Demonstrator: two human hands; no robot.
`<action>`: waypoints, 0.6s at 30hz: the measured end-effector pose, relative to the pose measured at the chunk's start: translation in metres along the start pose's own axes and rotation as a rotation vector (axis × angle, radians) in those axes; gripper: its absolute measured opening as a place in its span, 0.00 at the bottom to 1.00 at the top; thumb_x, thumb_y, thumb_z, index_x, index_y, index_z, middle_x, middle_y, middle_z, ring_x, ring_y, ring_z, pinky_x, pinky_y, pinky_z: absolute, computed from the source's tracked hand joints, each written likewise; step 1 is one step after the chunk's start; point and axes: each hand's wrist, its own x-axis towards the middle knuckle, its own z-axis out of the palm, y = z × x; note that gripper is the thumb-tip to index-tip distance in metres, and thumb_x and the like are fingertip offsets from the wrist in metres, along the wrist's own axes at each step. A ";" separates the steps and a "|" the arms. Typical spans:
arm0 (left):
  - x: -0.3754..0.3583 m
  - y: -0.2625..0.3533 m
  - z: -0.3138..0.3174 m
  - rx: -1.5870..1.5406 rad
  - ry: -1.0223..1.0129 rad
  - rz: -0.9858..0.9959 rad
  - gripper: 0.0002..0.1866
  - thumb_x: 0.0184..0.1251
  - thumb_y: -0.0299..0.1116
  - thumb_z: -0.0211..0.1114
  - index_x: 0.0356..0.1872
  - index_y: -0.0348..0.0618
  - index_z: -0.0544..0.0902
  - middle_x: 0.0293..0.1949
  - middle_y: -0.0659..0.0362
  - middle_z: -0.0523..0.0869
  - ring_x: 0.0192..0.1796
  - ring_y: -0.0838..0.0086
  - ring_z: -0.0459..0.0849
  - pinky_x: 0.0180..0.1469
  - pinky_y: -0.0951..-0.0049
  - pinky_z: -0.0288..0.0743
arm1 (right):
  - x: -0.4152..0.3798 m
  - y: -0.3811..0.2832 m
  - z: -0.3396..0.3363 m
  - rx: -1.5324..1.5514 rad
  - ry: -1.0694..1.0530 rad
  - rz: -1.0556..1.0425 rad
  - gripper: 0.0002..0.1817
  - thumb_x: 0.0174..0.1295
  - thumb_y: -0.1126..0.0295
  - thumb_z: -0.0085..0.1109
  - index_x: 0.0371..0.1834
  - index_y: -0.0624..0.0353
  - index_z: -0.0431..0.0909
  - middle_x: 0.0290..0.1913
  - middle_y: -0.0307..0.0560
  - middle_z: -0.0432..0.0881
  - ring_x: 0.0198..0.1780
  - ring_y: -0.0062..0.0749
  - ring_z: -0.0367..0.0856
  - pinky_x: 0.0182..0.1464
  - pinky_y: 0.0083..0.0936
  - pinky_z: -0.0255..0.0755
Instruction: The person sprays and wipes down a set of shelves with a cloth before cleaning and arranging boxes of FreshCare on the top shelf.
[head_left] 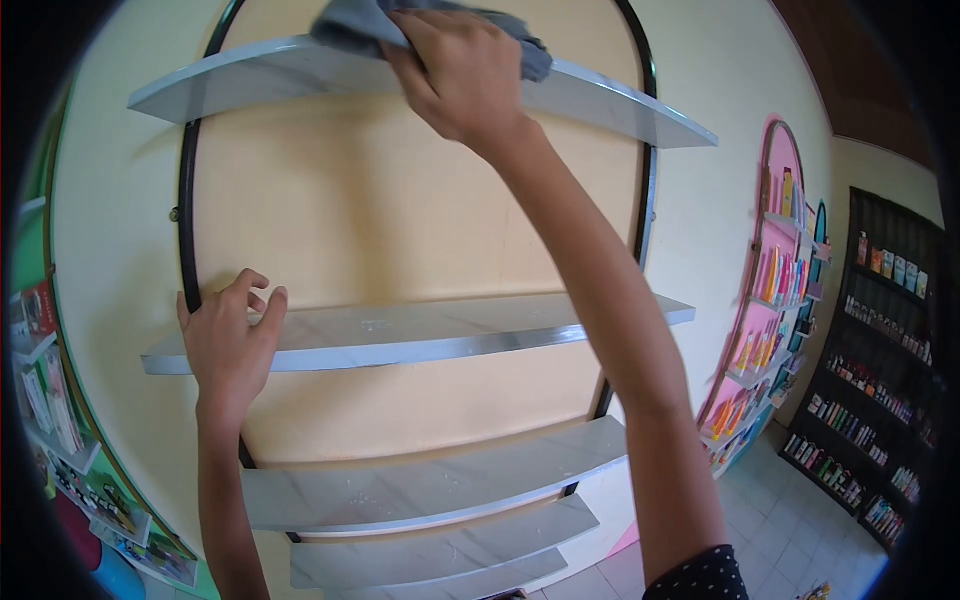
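While cloth [352,24] is clutched at the top shelf [615,100] by the right hand [462,75], the left hand [232,340], hold unclear, is half-curled below.

A crumpled grey-blue cloth [355,25] lies bunched under the right hand [460,75] at the marbled top shelf [270,80], overlapping its front edge. The glossy, marbled shelf below [430,330] spans horizontally behind the left hand [235,335].

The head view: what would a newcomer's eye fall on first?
Probably the right hand holding a gray cloth at the top shelf, high in the middle. Next, the left hand by the black post, at the left end of the shelf below. Farther right, the pink shelf unit stands out.
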 end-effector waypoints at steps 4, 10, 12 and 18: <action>-0.001 -0.003 0.002 0.021 0.040 0.040 0.11 0.55 0.41 0.52 0.33 0.47 0.76 0.21 0.61 0.79 0.33 0.68 0.76 0.62 0.53 0.41 | 0.018 0.021 0.033 -0.263 1.183 -0.716 0.12 0.53 0.60 0.47 0.28 0.59 0.71 0.21 0.47 0.75 0.22 0.35 0.75 0.27 0.34 0.70; 0.001 -0.007 0.007 0.017 0.107 0.069 0.16 0.51 0.44 0.53 0.29 0.41 0.78 0.21 0.54 0.80 0.31 0.63 0.79 0.59 0.51 0.46 | -0.061 0.088 -0.003 -0.679 0.088 -0.550 0.20 0.46 0.74 0.47 0.44 0.47 0.75 0.50 0.38 0.72 0.49 0.30 0.69 0.55 0.34 0.57; 0.001 -0.006 0.006 0.008 0.091 0.045 0.17 0.51 0.45 0.53 0.29 0.40 0.78 0.21 0.53 0.79 0.31 0.63 0.79 0.59 0.50 0.46 | -0.059 0.080 0.011 -0.673 0.034 -0.485 0.21 0.47 0.72 0.47 0.47 0.46 0.73 0.50 0.35 0.71 0.49 0.28 0.68 0.53 0.32 0.57; 0.002 -0.004 -0.003 0.049 -0.025 0.010 0.18 0.50 0.47 0.53 0.32 0.41 0.78 0.21 0.52 0.80 0.31 0.63 0.79 0.61 0.51 0.45 | 0.008 -0.002 0.088 -0.699 0.073 -0.641 0.28 0.51 0.62 0.50 0.58 0.47 0.60 0.53 0.30 0.68 0.50 0.20 0.65 0.43 0.22 0.60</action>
